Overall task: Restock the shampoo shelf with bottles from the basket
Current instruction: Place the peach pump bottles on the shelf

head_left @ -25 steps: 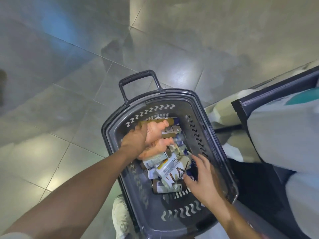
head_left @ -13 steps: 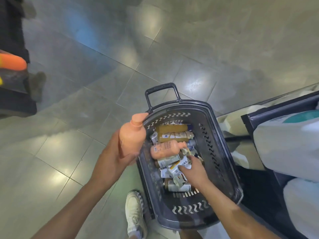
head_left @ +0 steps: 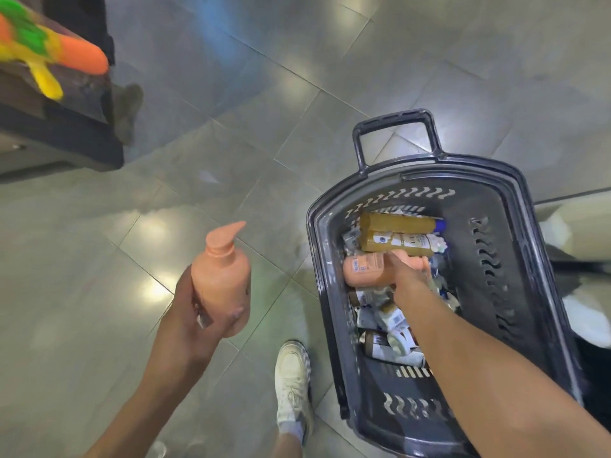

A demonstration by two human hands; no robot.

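In dark grey perforated plastic basket (head_left: 525, 259) on grey tiled floor (head_left: 231, 143): two amber-brown cylindrical bottles (head_left: 396, 234) lying crosswise at far end; heap of small white-labelled tubes (head_left: 386, 322) nearer; between them, peach plastic bottle (head_left: 363, 269) on its side, long axis across basket, visible end toward left wall. Gripped by right hand (head_left: 408, 271), fingers curled over it, forearm slanting down into basket. Outside, left of basket: peach pump bottle (head_left: 221, 279) upright, nozzle pointing up and right, clasped low by left hand (head_left: 195, 312), fingers wrapped round its base.
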